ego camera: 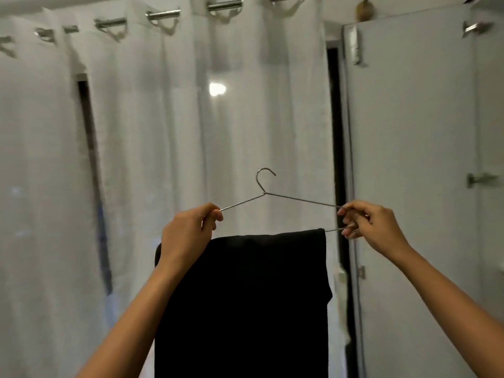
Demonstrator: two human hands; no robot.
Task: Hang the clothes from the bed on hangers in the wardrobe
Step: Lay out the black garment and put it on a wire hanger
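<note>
Garment (242, 309), black and folded, already hung over the bottom bar of a wire hanger (265, 192), filling the view from the centre down to six o'clock. So the loading step looked done for this piece. What seemed left was hooking the hanger inside the wardrobe, and whether more clothes waited could not be told, since the bed was out of view.

A white curtain (136, 118) covered everything from nine to twelve o'clock. In front of it the left hand (188, 230) was raised, with its forearm rising from seven o'clock and its fingers curled around the hanger's left end. The hook stood upright and free between the hands, catching nothing. The right hand (373, 227) reached in from five o'clock and pinched the hanger's right end between thumb and fingertips. A white door (409, 132), probably the wardrobe's, stood at three o'clock.
</note>
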